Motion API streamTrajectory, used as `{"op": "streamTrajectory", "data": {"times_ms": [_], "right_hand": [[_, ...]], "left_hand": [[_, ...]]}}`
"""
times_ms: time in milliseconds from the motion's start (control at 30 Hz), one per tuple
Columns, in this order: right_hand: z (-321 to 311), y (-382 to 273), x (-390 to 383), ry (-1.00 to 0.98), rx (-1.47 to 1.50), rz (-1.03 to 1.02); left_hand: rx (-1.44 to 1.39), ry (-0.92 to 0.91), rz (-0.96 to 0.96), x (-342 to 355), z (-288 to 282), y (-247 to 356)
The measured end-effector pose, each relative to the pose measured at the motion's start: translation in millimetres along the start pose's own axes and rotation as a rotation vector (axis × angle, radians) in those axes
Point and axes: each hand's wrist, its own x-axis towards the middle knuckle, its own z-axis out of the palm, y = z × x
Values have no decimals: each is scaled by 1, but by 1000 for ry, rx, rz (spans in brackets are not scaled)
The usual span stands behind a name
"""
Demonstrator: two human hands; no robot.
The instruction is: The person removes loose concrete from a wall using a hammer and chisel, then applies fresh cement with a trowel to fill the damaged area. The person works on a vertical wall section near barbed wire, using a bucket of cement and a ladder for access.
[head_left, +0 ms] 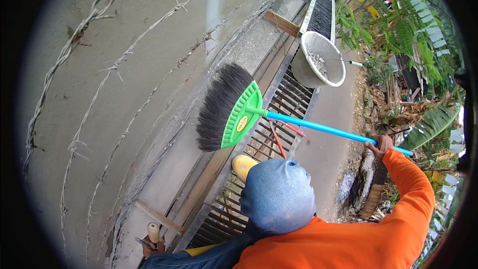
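In an orange sleeve, my right hand [381,147] is closed around the blue handle of a broom [318,125]. The broom's green head with dark bristles is held over the wall's edge, left of the handle. At the lower left my left hand [150,252] grips a wooden-handled tool [153,232] with a dark metal part; its kind is unclear. A rounded blue cloth-covered shape [279,197], probably a bent knee, fills the lower middle and hides part of the ground. The toe of a yellow boot [242,167] shows beyond it. A red-handled tool [277,141] lies behind the broom handle.
A grey-white bucket [304,66] with rubble stands on the metal grating [294,92], near a wooden plank [282,23]. Strands of barbed wire [119,60] run along the left before a grey wall [149,0]. A path [323,162] and plants [423,30] lie right.
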Motion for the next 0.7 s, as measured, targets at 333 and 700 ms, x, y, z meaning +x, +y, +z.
{"op": "streamTrajectory", "data": {"times_ms": [333,700], "right_hand": [[210,-119,20,80,1111,486],[117,-273,260,121,1954,321]], "left_hand": [[39,-255,516,92,18,46],[-71,-537,316,104,23,151]]}}
